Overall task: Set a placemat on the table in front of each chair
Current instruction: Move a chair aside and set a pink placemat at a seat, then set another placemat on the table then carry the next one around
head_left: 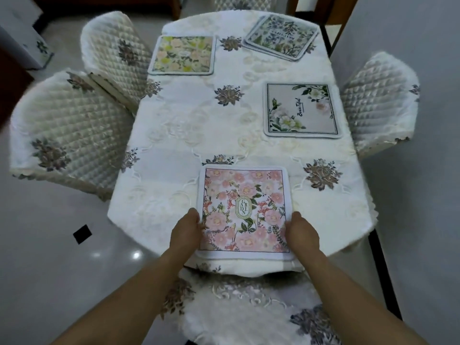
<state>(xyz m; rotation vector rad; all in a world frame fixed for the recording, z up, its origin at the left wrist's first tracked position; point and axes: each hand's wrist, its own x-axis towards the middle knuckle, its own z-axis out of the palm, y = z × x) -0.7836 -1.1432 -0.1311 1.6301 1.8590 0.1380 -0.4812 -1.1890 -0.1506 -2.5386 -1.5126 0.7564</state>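
A pink floral placemat (245, 195) lies flat at the near edge of the white embroidered table (189, 125), above the near chair (249, 312). My left hand (186, 231) grips its left edge and my right hand (302, 231) grips its right edge. A white placemat with green flowers (301, 110) lies at the right side, beside the right chair (378, 103). A yellow floral placemat (183, 55) lies at the far left, by the far left chair (112, 53). A small stack of green leafy placemats (281, 37) sits at the far right corner.
A second quilted chair (67, 130) stands at the near left side of the table. Another chair back (242, 2) shows at the far end. A white box (22, 33) stands on the floor at the far left. Grey tiled floor surrounds the table.
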